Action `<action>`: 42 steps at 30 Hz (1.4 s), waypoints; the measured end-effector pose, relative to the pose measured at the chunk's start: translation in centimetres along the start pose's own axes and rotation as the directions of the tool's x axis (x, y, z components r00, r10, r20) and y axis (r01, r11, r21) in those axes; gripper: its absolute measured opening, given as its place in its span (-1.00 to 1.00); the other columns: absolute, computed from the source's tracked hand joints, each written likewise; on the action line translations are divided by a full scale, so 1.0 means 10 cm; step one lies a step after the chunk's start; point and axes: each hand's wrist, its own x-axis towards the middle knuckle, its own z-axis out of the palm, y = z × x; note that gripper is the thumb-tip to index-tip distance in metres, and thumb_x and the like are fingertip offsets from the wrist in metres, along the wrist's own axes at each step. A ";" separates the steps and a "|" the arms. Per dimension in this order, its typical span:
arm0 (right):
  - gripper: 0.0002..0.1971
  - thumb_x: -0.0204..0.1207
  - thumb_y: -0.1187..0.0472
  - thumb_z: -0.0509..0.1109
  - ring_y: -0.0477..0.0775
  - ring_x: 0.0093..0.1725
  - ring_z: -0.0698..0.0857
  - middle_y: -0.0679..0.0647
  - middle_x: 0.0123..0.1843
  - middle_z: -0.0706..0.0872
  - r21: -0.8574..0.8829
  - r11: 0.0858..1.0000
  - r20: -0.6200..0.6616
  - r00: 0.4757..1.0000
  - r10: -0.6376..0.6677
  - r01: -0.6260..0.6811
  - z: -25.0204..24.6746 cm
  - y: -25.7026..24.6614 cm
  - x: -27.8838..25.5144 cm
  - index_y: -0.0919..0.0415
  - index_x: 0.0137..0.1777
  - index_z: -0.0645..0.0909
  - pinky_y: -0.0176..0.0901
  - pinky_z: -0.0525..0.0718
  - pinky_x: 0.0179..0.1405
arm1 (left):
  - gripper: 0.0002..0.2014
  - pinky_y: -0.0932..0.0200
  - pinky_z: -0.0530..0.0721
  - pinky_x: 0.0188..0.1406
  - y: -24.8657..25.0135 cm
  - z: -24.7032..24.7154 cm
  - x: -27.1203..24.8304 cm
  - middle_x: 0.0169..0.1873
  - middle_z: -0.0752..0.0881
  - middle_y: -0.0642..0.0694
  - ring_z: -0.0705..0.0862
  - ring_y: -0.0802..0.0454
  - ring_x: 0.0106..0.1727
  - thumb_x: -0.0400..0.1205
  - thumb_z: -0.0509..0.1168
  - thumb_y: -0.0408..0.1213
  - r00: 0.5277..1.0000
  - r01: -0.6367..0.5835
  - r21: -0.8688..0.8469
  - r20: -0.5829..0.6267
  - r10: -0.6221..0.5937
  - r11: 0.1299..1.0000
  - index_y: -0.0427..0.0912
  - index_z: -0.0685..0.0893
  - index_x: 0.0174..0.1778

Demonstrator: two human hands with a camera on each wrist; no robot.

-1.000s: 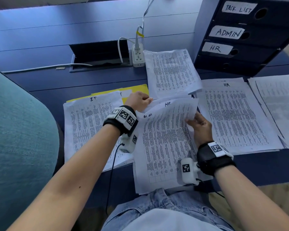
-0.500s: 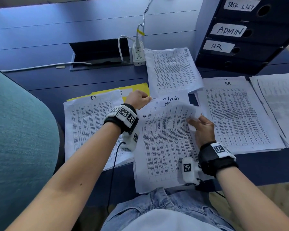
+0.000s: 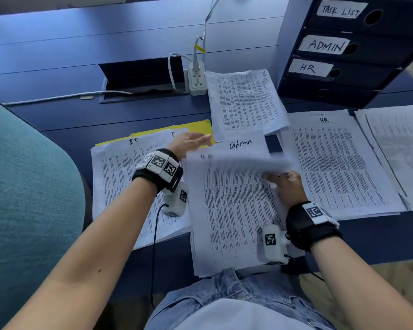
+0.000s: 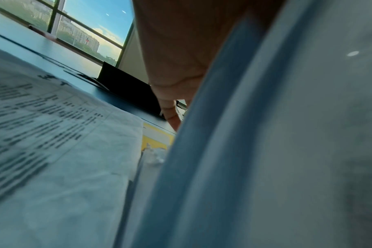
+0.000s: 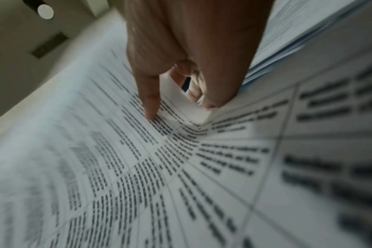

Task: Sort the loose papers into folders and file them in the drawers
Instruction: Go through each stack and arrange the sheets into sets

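Item 1, centre paper stack [image 3: 234, 217]: lying on the near desk edge, long axis running near to far. Our right hand [image 3: 290, 189] is pinching the lifted top sheets at their right edge. Our left hand [image 3: 188, 142] is hovering spread at the far-left corner. HR pile [image 3: 339, 163] is lying immediately right, nearer the right hand.

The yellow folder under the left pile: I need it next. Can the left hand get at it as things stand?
Probably yes: the open left hand hovers right beside the yellow folder, whose far corner lies bare; the IT-marked paper pile covers the rest.
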 end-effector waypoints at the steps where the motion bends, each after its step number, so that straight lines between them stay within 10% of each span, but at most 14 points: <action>1: -0.76 0.47 0.47 0.38 -0.05 -0.10 0.72 -0.01 -0.11 0.77 0.012 1.000 -0.002 1.000 0.007 -0.007 0.03 -0.01 -0.01 0.09 -0.15 0.69 -0.19 0.68 -0.05 | -0.67 0.18 0.50 0.00 0.03 0.00 -0.04 -0.06 0.68 -0.18 0.59 0.04 -0.02 0.69 0.19 -0.07 1.000 0.024 -0.011 0.019 -0.024 1.000 -0.27 0.71 0.05; 5: -0.87 0.57 0.31 0.33 0.06 0.09 0.59 0.21 0.25 0.57 -0.097 0.995 -0.067 0.997 -0.028 0.021 0.09 -0.08 0.01 0.19 0.08 0.59 -0.20 0.64 0.09 | -0.37 0.23 0.56 -0.30 0.14 0.01 -0.19 -0.41 0.66 -0.03 0.63 0.09 -0.37 0.45 0.09 0.44 0.994 0.096 -0.247 0.066 -0.082 0.964 -0.12 0.63 -0.35; 10: -0.74 0.62 0.30 0.26 0.00 -0.05 0.67 0.15 0.05 0.69 -0.070 0.992 -0.209 0.971 -0.113 0.100 -0.03 -0.42 0.05 0.38 0.25 0.55 -0.40 0.61 -0.21 | -0.14 0.36 0.64 -0.46 0.18 0.05 -0.31 -0.46 0.74 0.09 0.70 0.20 -0.46 -0.05 0.29 0.58 0.999 0.005 -0.671 -0.033 -0.036 0.742 -0.07 0.68 -0.11; 13: -0.81 0.64 0.33 0.22 -0.02 0.01 0.69 0.08 0.04 0.70 0.023 0.980 -0.220 0.957 -0.187 0.197 -0.16 -0.72 0.06 0.25 0.18 0.58 -0.33 0.66 -0.08 | -0.56 0.33 0.68 -0.26 0.32 0.22 -0.30 -0.31 0.76 0.09 0.71 0.30 -0.36 0.35 0.53 0.03 0.995 -0.087 -0.537 -0.084 0.050 0.839 -0.17 0.65 -0.01; 16: -0.76 0.64 0.41 0.17 -0.05 0.09 0.67 0.03 0.11 0.67 0.092 0.932 -0.236 0.917 -0.322 0.351 -0.30 -1.05 0.04 0.20 0.24 0.48 -0.14 0.66 0.11 | -0.87 0.38 0.67 -0.24 0.68 0.38 -0.25 -0.31 0.74 0.12 0.67 0.40 -0.38 0.60 0.26 -0.52 0.941 -0.267 -0.426 -0.310 0.138 0.864 -0.27 0.63 0.01; 23: -0.48 0.60 0.44 0.16 0.14 0.41 0.49 0.30 0.44 0.42 0.073 0.755 -0.350 0.725 -0.592 0.652 -0.94 -1.62 0.09 0.39 0.53 0.10 -0.02 0.47 0.45 | -0.86 0.27 0.69 -0.10 1.57 0.83 -0.02 -0.34 0.77 0.18 0.70 0.26 -0.22 0.44 0.38 -0.33 0.831 -0.515 -0.511 -0.495 0.255 0.688 -0.08 0.63 -0.12; 26: -0.62 0.49 0.39 0.27 -0.12 0.17 0.60 0.15 0.22 0.55 0.076 0.820 -0.377 0.778 -0.503 0.568 -1.17 -1.45 0.12 0.15 0.27 0.32 -0.13 0.58 0.25 | -0.74 0.36 0.67 -0.17 1.62 1.15 0.08 -0.17 0.74 0.04 0.71 0.21 -0.15 0.41 0.51 -0.38 0.879 -0.415 -0.553 -0.447 0.163 0.722 -0.17 0.67 -0.01; 29: -0.52 0.57 0.46 0.26 -0.10 0.19 0.60 0.18 0.32 0.54 0.085 0.891 -0.366 0.846 -0.389 0.446 -1.34 -1.13 0.15 0.21 0.45 0.25 -0.29 0.61 0.16 | -0.62 0.42 0.66 -0.21 1.53 1.46 0.14 -0.11 0.73 -0.05 0.73 0.19 -0.11 0.43 0.46 -0.50 0.919 -0.298 -0.587 -0.389 0.061 0.753 -0.44 0.62 0.16; 36: -0.73 0.61 0.44 0.18 -0.44 -0.23 0.53 -0.10 -0.10 0.47 -0.250 0.874 -0.303 0.824 -0.479 0.416 -1.74 -1.09 0.50 0.03 0.03 0.27 -0.33 0.52 -0.17 | -0.82 0.43 0.65 -0.24 1.89 1.66 0.30 -0.12 0.66 -0.01 0.64 0.12 -0.14 0.60 0.31 -0.42 0.862 -0.304 -0.470 -0.505 0.029 0.829 -0.27 0.53 0.10; 39: -0.63 0.56 0.46 0.22 -0.17 -0.21 0.62 0.12 -0.03 0.54 -0.324 0.880 -0.322 0.835 -0.447 0.346 -1.93 -1.13 0.70 0.10 0.24 0.24 -0.30 0.61 -0.25 | -0.73 0.48 0.62 -0.26 1.98 1.78 0.45 0.13 0.65 -0.20 0.63 0.02 -0.01 0.65 0.20 -0.46 0.860 -0.216 -0.420 -0.510 -0.032 0.882 -0.36 0.42 0.27; 42: -0.65 0.53 0.51 0.18 0.18 0.04 0.63 0.14 0.10 0.56 -0.470 0.869 -0.273 0.910 -0.313 0.158 -2.08 -0.96 0.86 0.20 0.26 0.43 0.05 0.67 0.06 | -0.60 0.36 0.62 -0.15 1.86 2.04 0.55 0.26 0.61 -0.25 0.64 -0.05 0.05 0.63 0.11 -0.54 0.893 0.003 -0.409 -0.409 -0.187 0.912 -0.24 0.32 0.38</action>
